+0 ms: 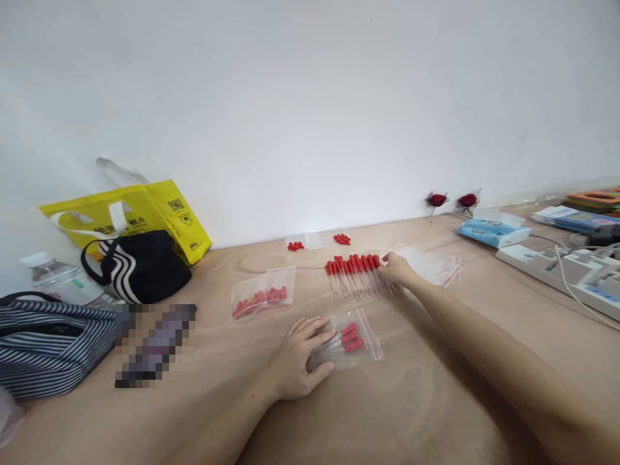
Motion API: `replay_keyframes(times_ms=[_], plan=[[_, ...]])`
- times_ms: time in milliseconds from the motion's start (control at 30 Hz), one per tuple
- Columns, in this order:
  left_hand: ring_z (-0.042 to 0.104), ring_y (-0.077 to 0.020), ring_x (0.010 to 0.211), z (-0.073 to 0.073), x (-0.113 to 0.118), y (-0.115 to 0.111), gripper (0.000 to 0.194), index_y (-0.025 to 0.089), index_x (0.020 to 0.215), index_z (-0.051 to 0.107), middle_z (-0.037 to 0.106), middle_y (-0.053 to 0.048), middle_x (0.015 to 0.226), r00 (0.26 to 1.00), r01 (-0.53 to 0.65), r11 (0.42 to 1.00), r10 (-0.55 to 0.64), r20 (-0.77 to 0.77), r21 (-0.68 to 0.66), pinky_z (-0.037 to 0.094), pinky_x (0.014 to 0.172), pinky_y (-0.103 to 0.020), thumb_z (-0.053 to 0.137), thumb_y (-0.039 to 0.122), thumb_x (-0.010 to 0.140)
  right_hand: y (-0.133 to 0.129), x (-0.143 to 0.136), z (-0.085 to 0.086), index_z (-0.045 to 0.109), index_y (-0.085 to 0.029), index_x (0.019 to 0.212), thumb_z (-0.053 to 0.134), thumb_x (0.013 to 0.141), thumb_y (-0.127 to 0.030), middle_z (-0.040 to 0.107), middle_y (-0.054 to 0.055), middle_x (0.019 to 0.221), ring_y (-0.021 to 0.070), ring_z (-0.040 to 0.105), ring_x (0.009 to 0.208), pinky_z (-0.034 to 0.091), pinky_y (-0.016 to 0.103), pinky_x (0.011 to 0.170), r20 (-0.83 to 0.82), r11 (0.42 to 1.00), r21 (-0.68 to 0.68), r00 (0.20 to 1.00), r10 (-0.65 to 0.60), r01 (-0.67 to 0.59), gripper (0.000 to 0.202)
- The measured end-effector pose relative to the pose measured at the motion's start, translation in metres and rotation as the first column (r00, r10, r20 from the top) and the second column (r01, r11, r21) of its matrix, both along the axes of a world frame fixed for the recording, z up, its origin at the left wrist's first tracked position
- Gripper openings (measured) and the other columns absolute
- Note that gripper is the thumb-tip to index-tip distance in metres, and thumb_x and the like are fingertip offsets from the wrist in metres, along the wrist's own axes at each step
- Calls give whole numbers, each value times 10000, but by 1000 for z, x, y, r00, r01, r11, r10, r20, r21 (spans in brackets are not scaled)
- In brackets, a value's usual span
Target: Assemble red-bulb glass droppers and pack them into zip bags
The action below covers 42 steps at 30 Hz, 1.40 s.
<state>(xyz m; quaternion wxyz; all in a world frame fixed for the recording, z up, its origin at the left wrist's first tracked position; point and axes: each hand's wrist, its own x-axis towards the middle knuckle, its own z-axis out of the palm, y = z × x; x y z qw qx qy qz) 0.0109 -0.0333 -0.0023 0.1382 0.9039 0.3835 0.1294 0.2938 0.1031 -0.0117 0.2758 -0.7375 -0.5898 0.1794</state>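
Note:
My left hand (pixel 303 361) lies with fingers spread on the bottom end of a clear zip bag (pixel 371 332), which contains a few droppers (pixel 352 339) with red bulbs and clear stems. Farther back, my right hand (pixel 394 268) has thumb and fingers pinched at the right end of a row of red-bulbed droppers (pixel 356 268), on the bulb of the last one. The fingertips partly cover that dropper. Beyond my right wrist is a stack of flat clear bags (pixel 436 265).
Left of the row lie bagged droppers (pixel 264 297); loose red bulbs (pixel 341 239) sit on a bag by the wall. A yellow bag (pixel 186 223), black cap (pixel 150 268) and striped pouch (pixel 53 342) occupy the left. Tissues (pixel 491 232) and a power strip (pixel 557 271) are right.

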Motion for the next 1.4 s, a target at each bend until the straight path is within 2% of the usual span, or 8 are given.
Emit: replay_keyframes(times_ms=[267, 367, 533, 767, 933, 1100, 1200, 1400], plan=[[371, -267, 1190, 6, 2, -3, 488, 218, 1187, 496, 416, -94, 1311, 1000, -10, 1000, 10, 4, -25, 269, 990, -478, 576, 303, 714, -34, 1, 8, 224, -72, 1265, 441, 727, -176, 569, 29, 721, 129, 539, 580, 407, 221, 546, -185, 982, 93, 966, 180, -165, 590], [362, -268, 1195, 8, 2, -2, 444, 241, 1150, 515, 425, -73, 1303, 1000, -8, 999, 8, 7, -42, 262, 993, -485, 575, 277, 712, -67, -6, 1, 124, -155, 1282, 416, 750, -248, 498, -29, 711, 91, 472, 445, 403, 228, 454, -456, 944, 232, 831, 317, -233, 614], [335, -272, 1215, 10, 3, -2, 398, 258, 1112, 527, 417, -52, 1311, 1000, -13, 997, 12, -15, -71, 242, 1004, -487, 575, 276, 718, -104, -25, -16, 198, -240, 1140, 500, 725, -360, 455, -65, 715, 88, 501, 459, 442, 239, 434, -735, 939, 340, 610, 297, -47, 528], [333, -273, 1219, 7, 2, -3, 410, 262, 1123, 518, 416, -50, 1312, 1000, -14, 998, 14, 7, -62, 246, 1003, -485, 574, 277, 717, -113, -40, -11, 271, -247, 973, 574, 692, -391, 506, -78, 631, 129, 577, 532, 495, 298, 535, -895, 974, 224, 399, 198, 19, 438], [331, -267, 1222, 6, 2, -2, 497, 232, 1201, 444, 418, -69, 1310, 1000, -10, 998, 11, 10, -57, 234, 1016, -482, 567, 283, 721, -120, -45, -8, 320, -228, 816, 591, 672, -380, 578, -40, 660, 129, 605, 582, 492, 289, 584, -959, 989, 128, 245, 142, -74, 342], [327, -256, 1222, 6, 2, -4, 593, 220, 1274, 328, 421, -71, 1303, 999, -23, 999, 25, 42, -44, 251, 1017, -460, 555, 295, 731, -122, -46, -8, 368, -208, 744, 600, 653, -398, 514, -92, 536, 43, 417, 307, 291, 165, 309, -891, 931, 126, 373, 258, -343, 314], [329, -261, 1217, 5, 1, -4, 607, 220, 1281, 316, 416, -72, 1303, 999, -34, 998, 35, 36, -45, 255, 1016, -456, 556, 303, 730, -120, -47, -9, 400, -201, 761, 594, 663, -422, 484, -109, 511, 13, 294, 252, 169, 151, 264, -829, 864, 115, 432, 356, -491, 311], [319, -276, 1216, -2, -1, 0, 619, 236, 1293, 296, 399, -73, 1312, 999, -19, 999, 21, 39, -38, 252, 1007, -474, 540, 328, 732, -114, -49, -10, 518, -176, 799, 627, 634, -443, 501, -75, 518, 23, 306, 305, 222, 157, 296, -794, 831, 53, 481, 371, -554, 332]])
